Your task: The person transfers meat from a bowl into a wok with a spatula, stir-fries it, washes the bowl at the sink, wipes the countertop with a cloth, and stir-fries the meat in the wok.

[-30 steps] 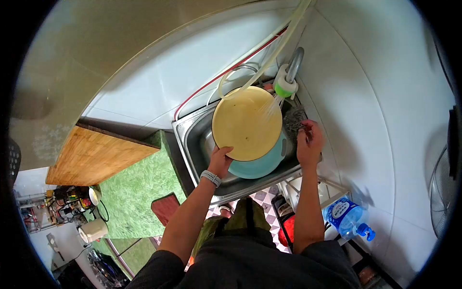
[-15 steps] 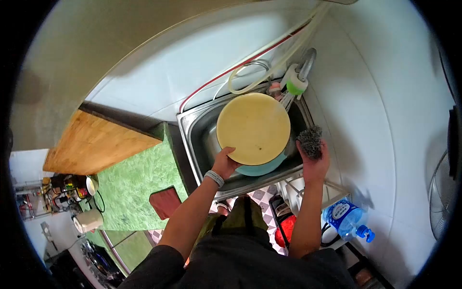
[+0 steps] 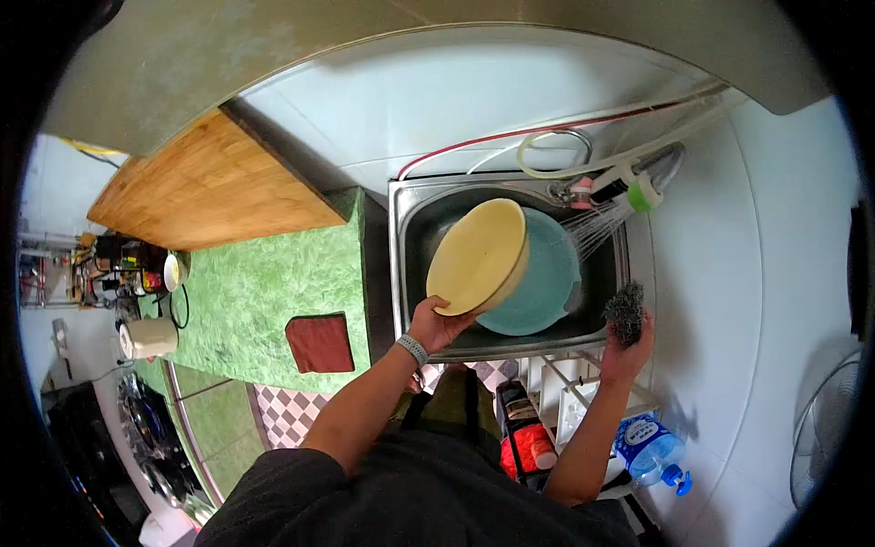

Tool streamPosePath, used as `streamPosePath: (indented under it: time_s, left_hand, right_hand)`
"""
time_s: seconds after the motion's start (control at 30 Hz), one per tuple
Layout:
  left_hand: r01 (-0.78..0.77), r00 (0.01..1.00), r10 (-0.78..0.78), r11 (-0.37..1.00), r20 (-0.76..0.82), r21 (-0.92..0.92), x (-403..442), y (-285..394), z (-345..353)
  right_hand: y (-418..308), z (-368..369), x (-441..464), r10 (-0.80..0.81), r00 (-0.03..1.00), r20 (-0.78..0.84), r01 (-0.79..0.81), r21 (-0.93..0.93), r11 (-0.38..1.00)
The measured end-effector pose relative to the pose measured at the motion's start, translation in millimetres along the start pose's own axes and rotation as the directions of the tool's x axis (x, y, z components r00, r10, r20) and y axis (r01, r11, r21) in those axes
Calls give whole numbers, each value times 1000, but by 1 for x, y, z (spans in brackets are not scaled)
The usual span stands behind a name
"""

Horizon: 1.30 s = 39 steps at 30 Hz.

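Observation:
My left hand point(image 3: 437, 326) grips the near rim of a yellow basin point(image 3: 476, 255), thumb on the inside. The basin is tilted above the left part of the steel sink point(image 3: 398, 264). Partly behind it, a light-blue basin point(image 3: 545, 273) sits in the sink. Water sprays from the green-and-white tap head point(image 3: 643, 194) towards the blue basin. At the sink's right edge, my right hand point(image 3: 629, 351) holds a grey steel wool scrubber point(image 3: 625, 313), apart from both basins.
Left of the sink, a green counter point(image 3: 246, 283) carries a folded dark-red cloth point(image 3: 320, 344) and a wooden board point(image 3: 219, 196) by the wall. A blue-labelled bottle point(image 3: 652, 450) stands at the lower right. Hoses point(image 3: 510, 137) run along the back wall.
The yellow basin has tipped over to the left, uncovering more of the blue basin. Spraying water now shows more plainly. The camera view has turned, and both hands keep their holds.

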<state>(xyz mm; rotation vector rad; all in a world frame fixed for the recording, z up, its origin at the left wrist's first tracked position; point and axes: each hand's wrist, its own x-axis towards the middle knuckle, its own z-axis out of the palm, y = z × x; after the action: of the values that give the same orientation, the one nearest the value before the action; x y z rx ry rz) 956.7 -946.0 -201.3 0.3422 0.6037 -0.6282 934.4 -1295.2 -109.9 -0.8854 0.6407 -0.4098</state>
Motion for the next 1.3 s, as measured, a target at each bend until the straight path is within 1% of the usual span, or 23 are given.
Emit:
streamPosePath:
  time_s: [0.03,0.13,0.23,0.37,0.43,0.47,0.53,0.57,0.63,0.67,0.7,0.73,0.77,0.83,0.9,0.93,1.0,1.03,1.1,1.13,1.2,1.23,1.3]
  left_hand:
    - [-13,1000,13,1000,2,-12,-3,1,-3]
    - [53,981,2,959,194,-278,-7,2,-12]
    - [57,975,28,928,222,-368,-10,0,-13]
    - [62,972,33,919,231,-390,-10,-2,-3]
    - [47,986,0,959,166,-279,-4,-4,6]
    - [60,984,-11,959,177,-277,1,-6,12]
    - [84,996,-84,996,41,-4,10,-8,31]
    - [97,994,-98,995,51,4,14,-11,40]
    - [85,995,-59,927,-84,365,20,-17,61]
    - [70,996,-39,887,-76,456,28,-23,65]
    - [79,996,-53,880,-69,468,33,-28,73]
    - [37,998,3,812,-68,583,37,-32,83]
    - [-3,997,59,725,-58,689,40,-34,91]
    - [-16,1000,16,718,7,696,44,-36,101]
    - [-68,998,64,737,31,672,52,-37,109]
    - [-59,998,53,725,29,686,59,-38,106]
    - [-105,994,104,809,36,578,74,-38,99]
    - [-96,995,94,801,34,591,75,-37,100]
    - [-137,991,115,854,76,502,77,-34,101]
    - [-128,992,105,848,74,514,75,-34,104]
    - [-154,982,189,801,-1,578,74,-30,112]
    - [-149,983,185,798,-3,584,74,-28,110]
    - [-104,983,176,743,-43,661,74,-21,103]
  right_hand:
    - [-1,1,-1,6,1000,0,-6,-29,1000]
    - [-6,8,-6,6,1000,22,-5,-65,998]
    - [-11,13,-7,-16,1000,22,18,-88,996]
    - [-25,24,-13,-66,998,6,66,-103,992]
    - [-38,35,-22,-112,993,38,116,-127,985]
    - [-43,40,-25,-147,987,67,156,-149,977]
    - [-48,41,-26,-198,975,105,213,-162,963]
    - [-50,41,-27,-229,962,150,253,-173,952]
    - [-53,44,-29,-229,963,145,255,-203,945]
    - [-49,43,-26,-280,942,185,328,-336,883]
    - [-46,44,-24,-320,920,228,391,-460,797]
    - [-42,49,-24,-331,906,265,423,-527,737]
    - [-38,56,-24,-344,906,246,423,-527,737]
    - [-32,71,-23,-270,879,394,476,-678,561]
    - [-6,63,7,-296,700,650,714,-639,287]
    - [3,67,15,-307,709,635,705,-645,294]
    - [22,77,27,-160,633,758,773,-628,84]
    - [32,78,32,-170,643,747,765,-638,90]
    - [52,79,38,60,615,787,778,-592,-210]
    - [70,77,34,51,625,779,770,-604,-205]
    - [102,77,19,144,651,745,740,-666,97]
    - [99,86,5,140,657,741,735,-670,100]
    - [89,101,-19,182,586,789,734,-613,292]
